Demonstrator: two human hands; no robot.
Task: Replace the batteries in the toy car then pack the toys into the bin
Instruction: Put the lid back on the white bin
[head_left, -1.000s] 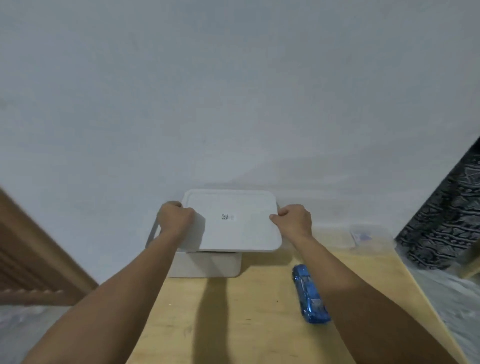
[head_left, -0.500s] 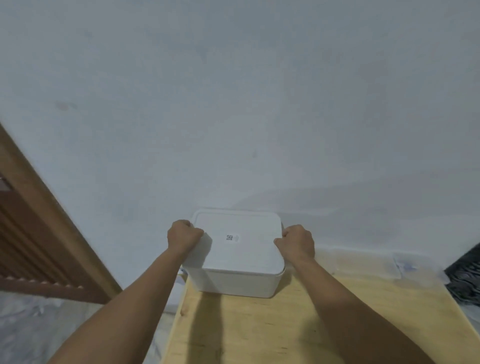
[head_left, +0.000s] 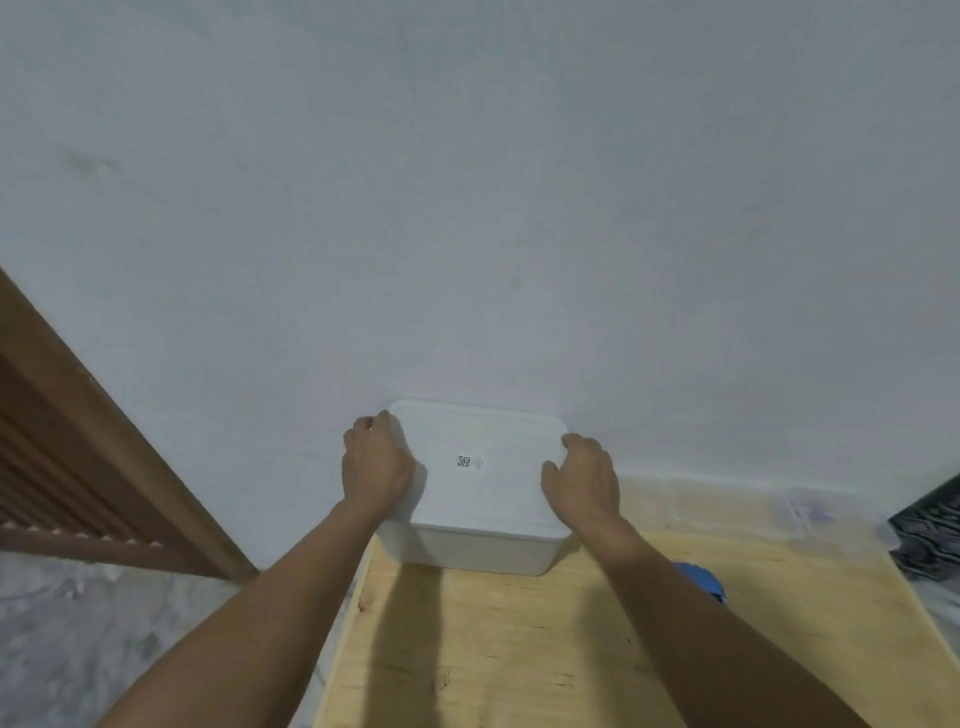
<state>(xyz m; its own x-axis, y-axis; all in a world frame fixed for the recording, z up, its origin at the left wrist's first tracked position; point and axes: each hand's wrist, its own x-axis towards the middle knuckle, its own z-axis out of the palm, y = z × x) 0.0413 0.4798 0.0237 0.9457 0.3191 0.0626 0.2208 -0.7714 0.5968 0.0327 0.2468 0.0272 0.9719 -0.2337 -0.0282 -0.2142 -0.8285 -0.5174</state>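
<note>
Right now I have both hands on the white bin (head_left: 480, 548), which sits at the far left corner of the desk (head_left: 519, 649), backed against the wall. My left hand (head_left: 376, 465) curls over the left edge of the lid (head_left: 483, 467), fingers wrapped down the side; my right hand (head_left: 584, 480) grips the right edge, fingers bent over the rim and thumb lying on top. Gripping opposite edges makes sense to me: it lets me seat the lid evenly or lift it without tilting, and I cannot tell from this view which of the two it is. The lid lies flat on the bin, its small printed code label midway between my hands.

As for the blue toy car (head_left: 701, 582), it lies on the desk to the right of the bin and nearer me, outside it, mostly hidden behind my right forearm. I judge the packing unfinished, since that car is not in the bin.
</note>
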